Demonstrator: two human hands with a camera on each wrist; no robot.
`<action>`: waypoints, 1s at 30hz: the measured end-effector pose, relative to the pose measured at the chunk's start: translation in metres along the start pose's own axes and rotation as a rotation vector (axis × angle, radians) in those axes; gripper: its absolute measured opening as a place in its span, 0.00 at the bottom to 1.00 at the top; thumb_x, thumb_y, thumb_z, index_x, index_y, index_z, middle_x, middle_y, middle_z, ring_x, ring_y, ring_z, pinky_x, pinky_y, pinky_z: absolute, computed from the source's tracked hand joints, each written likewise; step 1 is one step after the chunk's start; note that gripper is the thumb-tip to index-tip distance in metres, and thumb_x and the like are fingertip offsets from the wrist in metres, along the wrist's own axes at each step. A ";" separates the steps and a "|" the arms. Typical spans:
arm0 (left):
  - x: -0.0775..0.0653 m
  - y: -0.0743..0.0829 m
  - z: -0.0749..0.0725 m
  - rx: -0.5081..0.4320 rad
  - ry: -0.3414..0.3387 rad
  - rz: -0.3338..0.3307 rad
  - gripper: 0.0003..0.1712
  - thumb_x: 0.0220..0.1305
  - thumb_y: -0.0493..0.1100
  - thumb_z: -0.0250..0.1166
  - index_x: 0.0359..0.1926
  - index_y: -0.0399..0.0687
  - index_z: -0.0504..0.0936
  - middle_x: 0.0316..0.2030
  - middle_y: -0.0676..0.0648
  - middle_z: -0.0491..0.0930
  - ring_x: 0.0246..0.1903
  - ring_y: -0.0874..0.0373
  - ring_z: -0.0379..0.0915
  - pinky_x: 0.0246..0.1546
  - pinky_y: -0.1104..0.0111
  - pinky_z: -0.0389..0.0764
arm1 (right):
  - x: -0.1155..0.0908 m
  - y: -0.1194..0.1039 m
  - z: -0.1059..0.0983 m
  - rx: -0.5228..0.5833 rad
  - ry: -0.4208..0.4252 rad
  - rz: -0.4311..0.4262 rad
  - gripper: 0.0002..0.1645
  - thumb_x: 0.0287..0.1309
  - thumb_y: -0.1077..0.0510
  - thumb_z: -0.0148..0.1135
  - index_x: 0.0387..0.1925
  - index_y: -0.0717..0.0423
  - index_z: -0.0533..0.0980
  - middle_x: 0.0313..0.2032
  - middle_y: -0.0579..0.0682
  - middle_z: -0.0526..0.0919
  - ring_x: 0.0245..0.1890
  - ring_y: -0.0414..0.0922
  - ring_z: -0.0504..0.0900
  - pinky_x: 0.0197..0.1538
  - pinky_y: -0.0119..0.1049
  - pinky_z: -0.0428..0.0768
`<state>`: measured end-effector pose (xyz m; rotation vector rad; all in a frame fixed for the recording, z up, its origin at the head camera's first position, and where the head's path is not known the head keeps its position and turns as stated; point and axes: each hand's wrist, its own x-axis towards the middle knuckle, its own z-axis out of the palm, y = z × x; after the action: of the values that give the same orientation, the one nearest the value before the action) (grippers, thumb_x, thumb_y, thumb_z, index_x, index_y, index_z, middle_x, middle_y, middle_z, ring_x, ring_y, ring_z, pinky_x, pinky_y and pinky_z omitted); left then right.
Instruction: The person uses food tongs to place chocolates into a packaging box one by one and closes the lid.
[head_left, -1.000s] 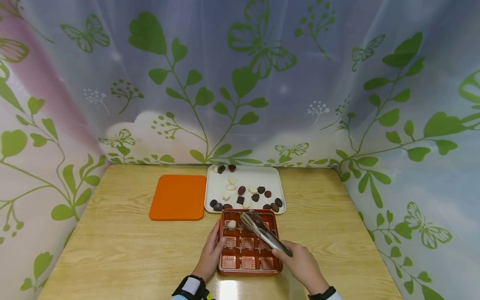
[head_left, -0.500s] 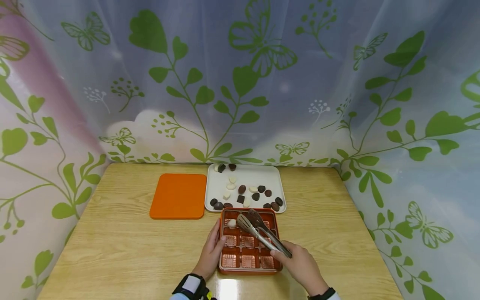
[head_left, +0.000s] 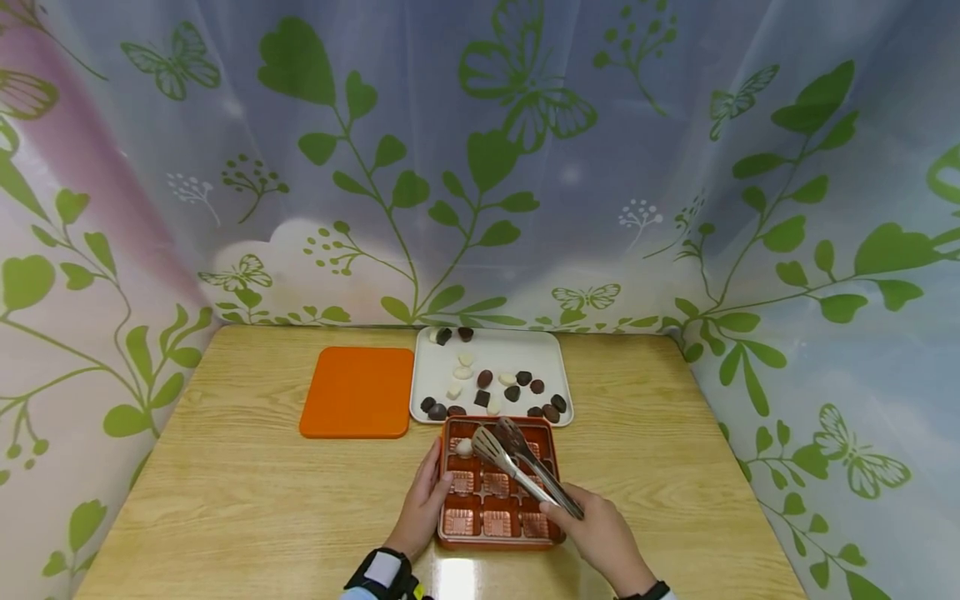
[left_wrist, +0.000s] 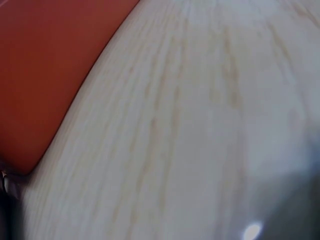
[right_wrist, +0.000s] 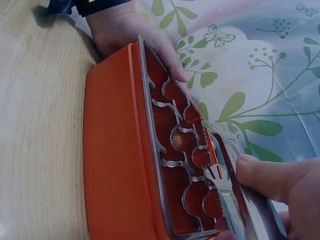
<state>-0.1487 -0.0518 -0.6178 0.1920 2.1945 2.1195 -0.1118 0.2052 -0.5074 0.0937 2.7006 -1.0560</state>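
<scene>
My right hand (head_left: 597, 531) grips metal tongs (head_left: 551, 490) above an orange-rimmed box (head_left: 501, 544) with a reddish-brown, compartmented insert. The tongs' slotted tips stand apart over its back row, with nothing visible between them. A white chocolate (head_left: 464, 447) lies in the back left compartment, beside the left tip. My left hand (head_left: 417, 510) rests against the box's left side, fingers straight along the wall and thumb at the rim. The right wrist view shows the tongs (right_wrist: 255, 212) close over the insert, and my left hand (right_wrist: 132, 32) at the box's far side.
Behind the box stands a white tray (head_left: 431, 362) with several dark and white chocolates. An orange lid-like square (head_left: 356, 392) lies on the wooden table (head_left: 247, 492), left of the tray. Printed curtains (head_left: 420, 242) enclose the table's back and sides.
The tongs' tips have spread apart and shifted slightly left, towards the white chocolate. My left hand and the box stay in place.
</scene>
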 end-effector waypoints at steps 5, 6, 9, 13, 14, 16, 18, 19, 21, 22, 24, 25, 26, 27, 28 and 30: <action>0.002 -0.004 0.001 0.011 0.014 0.003 0.34 0.73 0.47 0.48 0.74 0.52 0.45 0.72 0.48 0.45 0.70 0.53 0.42 0.67 0.60 0.50 | -0.001 -0.001 -0.003 0.040 -0.017 0.023 0.38 0.53 0.32 0.58 0.56 0.54 0.75 0.19 0.45 0.73 0.12 0.40 0.69 0.14 0.33 0.67; 0.002 -0.003 0.001 0.012 0.013 0.008 0.35 0.73 0.47 0.48 0.74 0.51 0.45 0.72 0.48 0.45 0.70 0.53 0.42 0.67 0.59 0.50 | -0.001 -0.001 -0.004 0.052 -0.018 0.026 0.38 0.53 0.32 0.59 0.56 0.54 0.75 0.19 0.45 0.73 0.11 0.40 0.68 0.14 0.33 0.67; 0.002 -0.003 0.001 0.016 0.013 0.006 0.34 0.73 0.47 0.48 0.74 0.52 0.45 0.72 0.49 0.46 0.70 0.55 0.42 0.67 0.63 0.51 | -0.001 -0.002 -0.006 0.087 -0.018 0.030 0.38 0.53 0.33 0.59 0.57 0.53 0.75 0.20 0.48 0.75 0.10 0.40 0.68 0.13 0.33 0.68; 0.002 -0.003 0.000 0.020 0.010 0.013 0.34 0.73 0.47 0.48 0.74 0.51 0.45 0.72 0.48 0.45 0.70 0.53 0.42 0.67 0.63 0.50 | 0.002 -0.005 -0.010 0.101 0.015 0.020 0.35 0.53 0.35 0.61 0.56 0.52 0.76 0.22 0.49 0.77 0.10 0.41 0.69 0.12 0.34 0.69; 0.002 -0.003 0.000 0.022 0.010 0.018 0.34 0.73 0.47 0.48 0.74 0.51 0.45 0.72 0.47 0.45 0.70 0.52 0.42 0.67 0.62 0.50 | 0.003 -0.006 -0.011 0.095 0.028 0.017 0.35 0.53 0.35 0.61 0.56 0.52 0.76 0.21 0.49 0.77 0.10 0.41 0.69 0.12 0.34 0.69; 0.002 -0.004 0.001 0.022 0.011 0.022 0.34 0.73 0.46 0.48 0.74 0.50 0.45 0.72 0.46 0.45 0.70 0.50 0.42 0.67 0.59 0.49 | 0.009 -0.008 -0.012 0.088 0.053 0.017 0.34 0.53 0.35 0.62 0.55 0.51 0.76 0.19 0.47 0.75 0.10 0.41 0.68 0.12 0.33 0.67; 0.002 -0.004 0.001 0.020 0.009 0.026 0.34 0.73 0.46 0.48 0.74 0.50 0.45 0.72 0.46 0.45 0.70 0.50 0.42 0.67 0.57 0.49 | 0.016 -0.009 -0.014 0.080 0.078 0.015 0.33 0.54 0.36 0.62 0.55 0.51 0.76 0.17 0.46 0.73 0.10 0.40 0.67 0.12 0.33 0.65; 0.002 -0.003 0.000 0.017 0.008 0.023 0.34 0.73 0.46 0.48 0.74 0.50 0.45 0.72 0.46 0.45 0.70 0.50 0.42 0.67 0.56 0.50 | 0.020 -0.009 -0.015 0.079 0.089 0.014 0.33 0.54 0.36 0.62 0.55 0.51 0.76 0.16 0.46 0.71 0.09 0.40 0.66 0.12 0.33 0.65; 0.001 -0.001 0.000 0.016 0.006 0.022 0.34 0.73 0.45 0.47 0.74 0.49 0.45 0.72 0.45 0.44 0.70 0.50 0.42 0.67 0.57 0.50 | 0.028 -0.010 -0.015 0.076 0.111 0.012 0.32 0.54 0.36 0.61 0.54 0.51 0.77 0.14 0.46 0.69 0.09 0.40 0.65 0.11 0.32 0.63; 0.000 0.002 -0.001 0.007 0.003 0.019 0.34 0.73 0.44 0.48 0.74 0.49 0.45 0.72 0.45 0.44 0.70 0.49 0.42 0.67 0.58 0.50 | 0.032 -0.010 -0.015 0.078 0.119 0.010 0.31 0.55 0.36 0.61 0.54 0.51 0.77 0.14 0.45 0.69 0.09 0.40 0.65 0.11 0.32 0.63; -0.002 0.010 -0.002 -0.006 -0.003 0.016 0.34 0.73 0.43 0.48 0.74 0.46 0.45 0.72 0.42 0.44 0.70 0.48 0.42 0.67 0.62 0.50 | 0.041 -0.012 -0.015 0.080 0.134 0.007 0.30 0.55 0.36 0.60 0.52 0.50 0.78 0.13 0.45 0.67 0.08 0.40 0.65 0.11 0.33 0.63; -0.003 0.014 -0.002 -0.005 -0.007 0.020 0.34 0.73 0.42 0.48 0.74 0.44 0.45 0.72 0.41 0.44 0.70 0.47 0.42 0.67 0.65 0.51 | 0.045 -0.012 -0.016 0.085 0.136 0.005 0.29 0.55 0.36 0.60 0.51 0.50 0.78 0.12 0.45 0.67 0.08 0.41 0.65 0.10 0.32 0.63; -0.004 0.018 -0.003 -0.002 -0.011 0.023 0.34 0.73 0.41 0.48 0.73 0.43 0.45 0.72 0.39 0.44 0.70 0.46 0.42 0.66 0.68 0.51 | 0.050 -0.013 -0.016 0.080 0.138 -0.001 0.29 0.56 0.36 0.60 0.50 0.51 0.78 0.13 0.46 0.67 0.08 0.41 0.65 0.11 0.33 0.62; -0.005 0.022 -0.003 -0.001 -0.015 0.023 0.34 0.73 0.41 0.48 0.73 0.41 0.45 0.72 0.38 0.44 0.70 0.46 0.42 0.65 0.72 0.51 | 0.055 -0.014 -0.016 0.075 0.138 -0.008 0.28 0.56 0.37 0.60 0.49 0.51 0.78 0.13 0.46 0.67 0.09 0.41 0.65 0.12 0.33 0.62; -0.006 0.027 -0.003 0.001 -0.020 0.025 0.34 0.73 0.40 0.48 0.73 0.40 0.45 0.72 0.37 0.44 0.70 0.45 0.42 0.64 0.75 0.51 | 0.060 -0.015 -0.017 0.062 0.138 -0.015 0.27 0.56 0.37 0.60 0.48 0.52 0.78 0.14 0.47 0.68 0.10 0.42 0.65 0.12 0.33 0.62; -0.006 0.031 -0.003 0.018 -0.024 0.023 0.34 0.73 0.39 0.48 0.73 0.39 0.45 0.71 0.36 0.44 0.70 0.45 0.42 0.61 0.81 0.51 | 0.071 -0.017 -0.017 0.023 0.143 -0.027 0.26 0.58 0.38 0.59 0.45 0.54 0.79 0.15 0.48 0.69 0.12 0.42 0.65 0.15 0.33 0.62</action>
<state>-0.1418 -0.0546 -0.5865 0.2434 2.2096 2.0984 -0.1866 0.2024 -0.5013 0.1417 2.8245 -1.1285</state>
